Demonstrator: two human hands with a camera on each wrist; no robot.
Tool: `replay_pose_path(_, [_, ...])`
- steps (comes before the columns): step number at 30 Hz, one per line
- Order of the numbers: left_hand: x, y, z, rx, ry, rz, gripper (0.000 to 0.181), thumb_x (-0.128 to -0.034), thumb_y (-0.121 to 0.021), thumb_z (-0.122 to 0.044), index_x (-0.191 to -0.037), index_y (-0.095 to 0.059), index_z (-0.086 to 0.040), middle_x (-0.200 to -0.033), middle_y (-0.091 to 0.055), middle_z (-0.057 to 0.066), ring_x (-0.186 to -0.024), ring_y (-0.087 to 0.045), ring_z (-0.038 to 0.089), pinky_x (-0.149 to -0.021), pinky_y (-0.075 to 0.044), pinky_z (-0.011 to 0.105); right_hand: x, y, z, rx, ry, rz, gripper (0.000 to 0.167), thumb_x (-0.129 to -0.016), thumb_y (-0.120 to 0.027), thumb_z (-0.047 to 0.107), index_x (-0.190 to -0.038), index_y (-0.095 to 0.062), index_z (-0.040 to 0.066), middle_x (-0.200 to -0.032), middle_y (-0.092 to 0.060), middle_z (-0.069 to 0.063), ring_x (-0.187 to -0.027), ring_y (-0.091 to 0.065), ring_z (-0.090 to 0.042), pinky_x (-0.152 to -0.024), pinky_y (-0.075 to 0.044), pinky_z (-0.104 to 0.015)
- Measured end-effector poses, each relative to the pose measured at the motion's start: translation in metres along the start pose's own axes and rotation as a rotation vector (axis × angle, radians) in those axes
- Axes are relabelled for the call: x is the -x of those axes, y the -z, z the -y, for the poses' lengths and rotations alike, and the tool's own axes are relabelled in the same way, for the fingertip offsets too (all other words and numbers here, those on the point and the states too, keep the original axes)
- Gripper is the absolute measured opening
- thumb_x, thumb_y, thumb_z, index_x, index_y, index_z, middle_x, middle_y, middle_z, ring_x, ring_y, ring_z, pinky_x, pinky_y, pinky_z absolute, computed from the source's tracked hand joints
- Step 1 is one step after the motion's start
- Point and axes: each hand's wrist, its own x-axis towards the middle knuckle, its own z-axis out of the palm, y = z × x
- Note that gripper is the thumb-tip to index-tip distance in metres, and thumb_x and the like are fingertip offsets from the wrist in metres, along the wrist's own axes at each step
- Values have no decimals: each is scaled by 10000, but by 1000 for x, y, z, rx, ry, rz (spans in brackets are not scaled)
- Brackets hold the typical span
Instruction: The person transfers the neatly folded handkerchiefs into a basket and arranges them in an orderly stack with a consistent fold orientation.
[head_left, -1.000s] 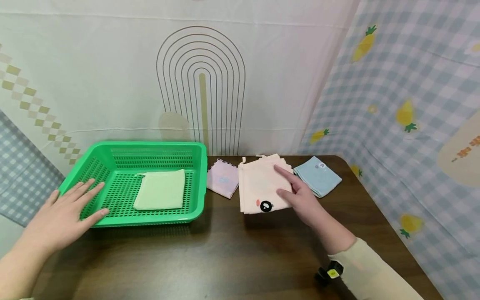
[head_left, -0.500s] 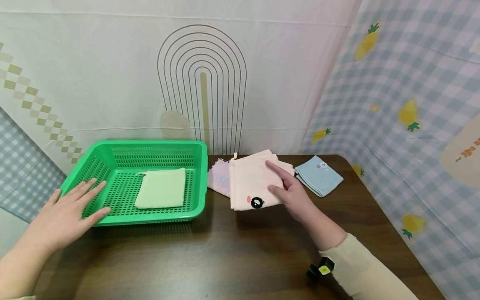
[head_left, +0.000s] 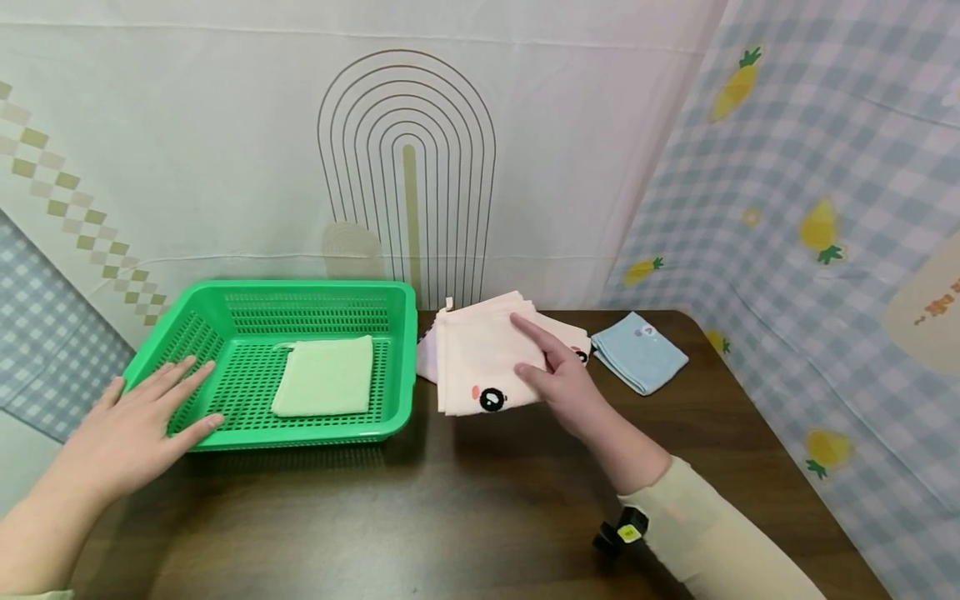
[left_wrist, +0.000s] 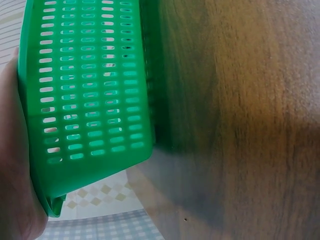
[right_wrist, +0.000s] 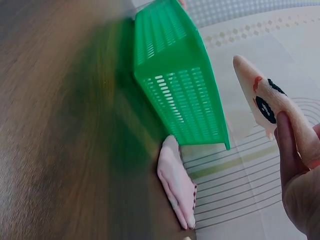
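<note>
Pinched between the fingers and thumb of my right hand is a folded pale pink towel with a black embroidered eye. It is held above the table, as the right wrist view shows, short of the basket's right side. A lilac towel lies beside the basket, mostly covered by the pink one in the head view. Partly behind my right hand, another pink towel shows an eye. My left hand rests with fingers spread over the left front corner of the green plastic basket. Inside lies a folded pale green towel.
A folded light blue towel lies near the back right of the dark wooden table. A white patterned cloth hangs behind the table, with a checked cloth along its right side.
My right hand has carried the pink towel leftwards, covering more of the lilac towel and uncovering another pink towel behind. The left hand stays on the basket.
</note>
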Motion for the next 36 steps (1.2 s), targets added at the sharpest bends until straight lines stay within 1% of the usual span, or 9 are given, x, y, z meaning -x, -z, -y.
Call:
replay_pose_path(3, [0, 0, 0, -1, 4, 1, 820, -977, -527, -545, -1613, -104, -247, -1619, -207, 205, -1432, -220, 500, -1126, 228, 554, -2, -6, 1, -41, 23, 6, 624, -927, -605, -46, -1510, -426, 83, -1588, -324, -57, -1298, -406, -197, -935, -456, -164])
replay_pose_path(6, [0, 1, 0, 0, 8, 4, 822, -974, -528, -549, -1613, -107, -248, -1617, -213, 206, -1430, -226, 500, -1125, 229, 554, -5, -11, 2, -61, 37, 3, 628, -921, -606, -49, -1509, -427, 78, -1578, -345, -65, -1271, -436, -187, -933, -465, -169])
replay_pose_path(10, [1, 1, 0, -3, 9, 8, 826, -972, -529, -554, -1613, -103, -256, -1623, -202, 197, -1427, -234, 501, -1126, 226, 559, -9, -18, 1, -79, 39, -5, 630, -924, -600, -51, -1512, -428, 94, -1573, -354, -63, -1246, -466, -182, -937, -475, -182])
replay_pose_path(16, [0, 1, 0, -5, 14, 11, 832, -969, -533, -557, -1613, -97, -263, -1623, -207, 193, -1420, -248, 503, -1123, 221, 571, -13, -29, 2, -76, 28, -20, 629, -933, -590, -46, -1515, -431, 130, -1577, -345, -37, -1271, -451, -180, -963, -453, -176])
replay_pose_path(19, [0, 1, -1, -4, 15, 10, 834, -966, -537, -560, -1612, -103, -262, -1617, -222, 196, -1415, -260, 504, -1124, 224, 565, -14, -33, 1, -73, 22, -28, 638, -932, -590, -44, -1520, -427, 144, -1581, -333, -43, -1283, -447, -183, -965, -449, -173])
replay_pose_path(23, [0, 1, -2, -2, 17, 10, 833, -964, -538, -564, -1612, -108, -266, -1612, -235, 198, -1409, -270, 505, -1128, 222, 557, -16, -39, 1, -95, 18, -31, 639, -937, -582, -45, -1523, -422, 152, -1582, -320, -55, -1285, -448, -183, -966, -454, -177])
replay_pose_path(31, [1, 2, -2, -4, 15, 11, 826, -966, -536, -559, -1612, -118, -259, -1604, -250, 202, -1397, -288, 510, -1133, 217, 555, -21, -52, 2, -128, -6, -41, 630, -940, -572, -39, -1509, -450, 204, -1542, -390, -47, -1214, -513, -156, -940, -491, -201])
replay_pose_path(36, [1, 2, -2, -6, 16, 13, 824, -966, -534, -561, -1612, -120, -259, -1595, -262, 214, -1397, -293, 505, -1133, 217, 554, -24, -61, 2, -147, -8, -42, 631, -933, -560, -58, -1504, -458, 188, -1498, -442, -110, -1150, -557, -165, -891, -519, -213])
